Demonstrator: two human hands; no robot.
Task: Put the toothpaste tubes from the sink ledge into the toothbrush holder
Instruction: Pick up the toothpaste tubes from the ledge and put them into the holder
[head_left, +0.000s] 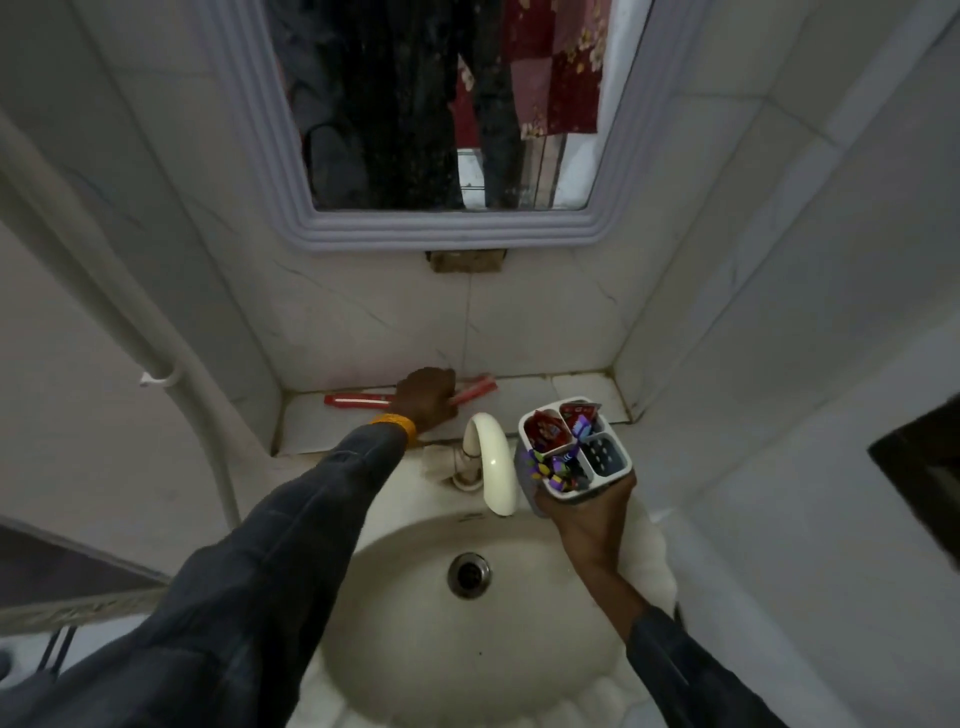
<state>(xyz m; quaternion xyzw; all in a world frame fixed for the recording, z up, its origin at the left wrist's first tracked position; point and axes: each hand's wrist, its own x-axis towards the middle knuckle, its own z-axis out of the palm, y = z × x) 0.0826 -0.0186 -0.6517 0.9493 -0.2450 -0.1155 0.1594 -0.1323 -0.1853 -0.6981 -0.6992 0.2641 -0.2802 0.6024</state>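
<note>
On the tiled sink ledge (322, 421) behind the basin, my left hand (427, 396) is closed around a red toothpaste tube (475, 391) whose end sticks out to the right of my fingers. A second red toothpaste tube (356, 400) lies flat on the ledge just left of that hand. My right hand (584, 517) holds a white four-compartment toothbrush holder (608, 475) above the basin's right side. Red tubes fill its two back compartments, colourful items the front left one, and the front right one shows only its perforated floor.
A cream tap (493, 460) curves over the basin (415, 623) between my two hands. A framed mirror (447, 228) hangs on the tiled wall above the ledge. A white pipe (156, 358) runs down the left wall.
</note>
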